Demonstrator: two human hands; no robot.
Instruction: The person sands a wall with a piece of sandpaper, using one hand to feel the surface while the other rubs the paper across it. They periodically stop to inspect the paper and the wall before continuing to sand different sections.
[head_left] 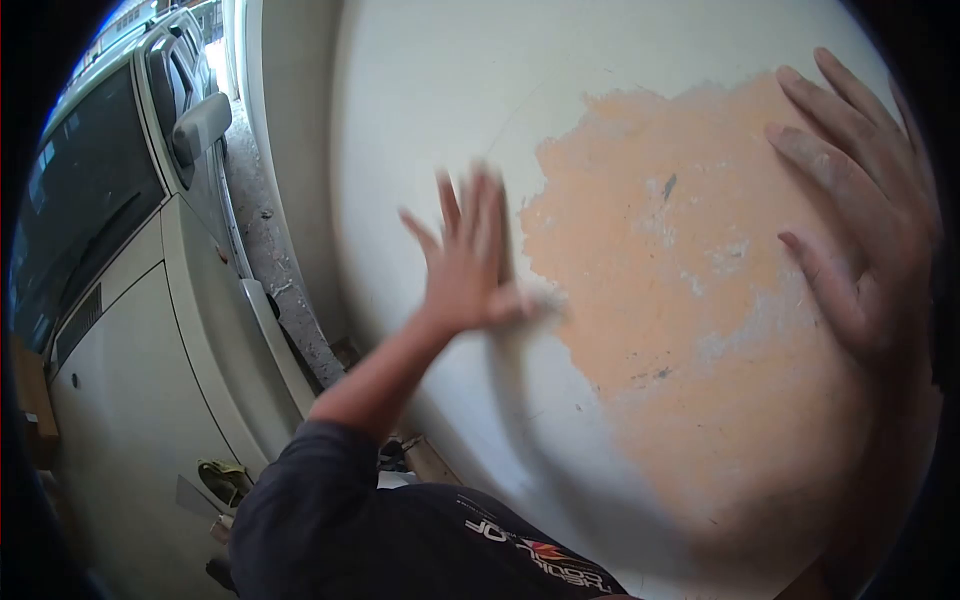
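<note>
Pale wall (420, 90), one ragged-edged orange patch (620, 250) right of centre. Two bare hands: left hand (465, 265), blurred, fingers apart, at the patch's left edge; right hand (865, 220), fingers spread, over its right side. One vehicle (130, 360) at left, side mirror (203, 128) jutting; narrow floor strip (270, 250) between vehicle and wall.

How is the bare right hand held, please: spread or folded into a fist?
Spread: the right hand shows its fingers extended, gaps between them, before the pale painted wall.

Likely garage or parking space: car (140, 320) beside patchy wall (620, 270), grey ground (268, 235) between.
</note>
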